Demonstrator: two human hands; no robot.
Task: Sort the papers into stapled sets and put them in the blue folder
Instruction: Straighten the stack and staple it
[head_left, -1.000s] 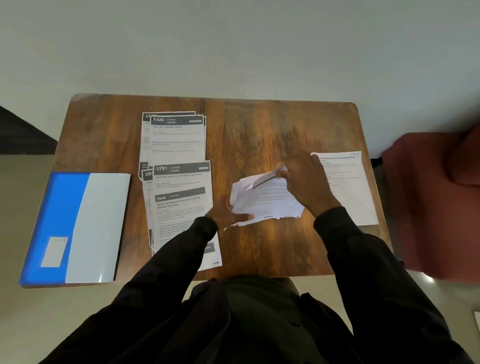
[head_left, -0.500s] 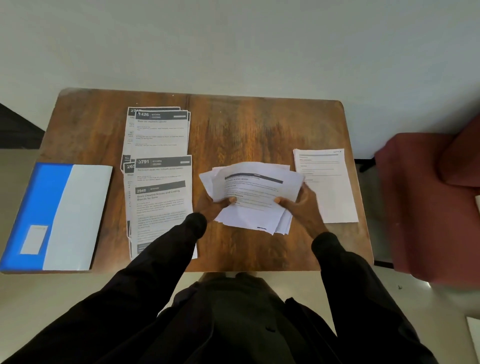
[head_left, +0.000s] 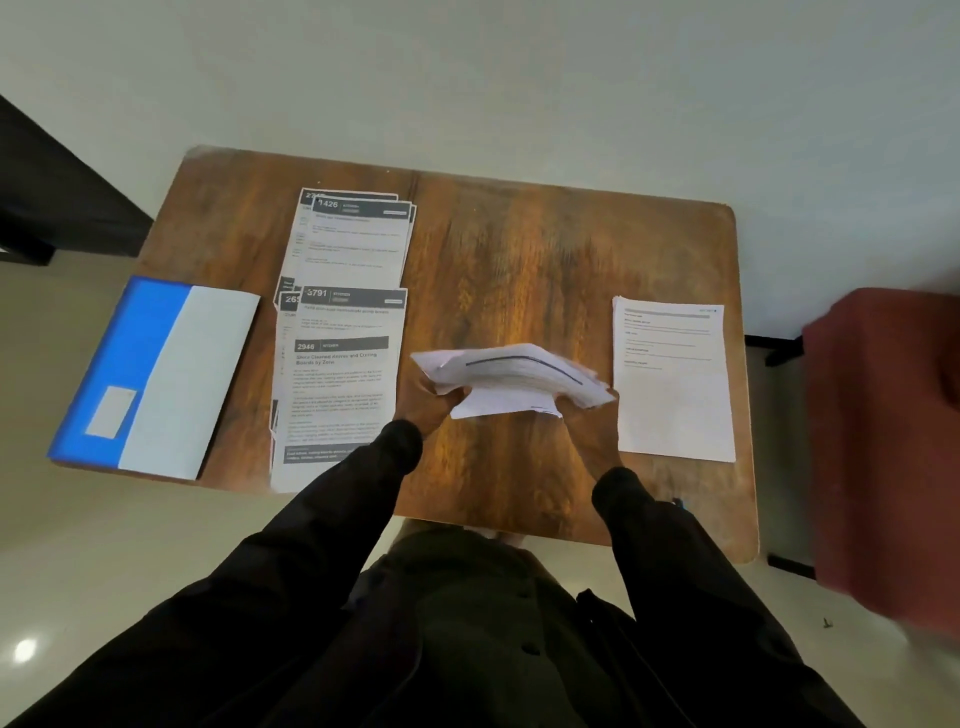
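Observation:
A loose bundle of white papers (head_left: 511, 376) is held above the middle of the wooden table (head_left: 519, 249), bowed and tilted nearly edge-on. My left hand (head_left: 436, 405) grips its left end and my right hand (head_left: 584, 426) its right end; both hands are mostly hidden under the sheets. Several printed sheets with dark headers (head_left: 343, 332) lie overlapping on the left half of the table. One white sheet (head_left: 672, 384) lies flat at the right. The blue folder (head_left: 150, 374) lies shut at the table's left edge, overhanging it.
A dark red chair (head_left: 883, 441) stands right of the table. A pale wall runs behind the table's far edge. Dark furniture (head_left: 47, 192) is at the far left. Bare wood shows at the back right of the table.
Both hands took hold of the bundle, lifted it off the table and tipped it up, so that its printed face has turned away from me.

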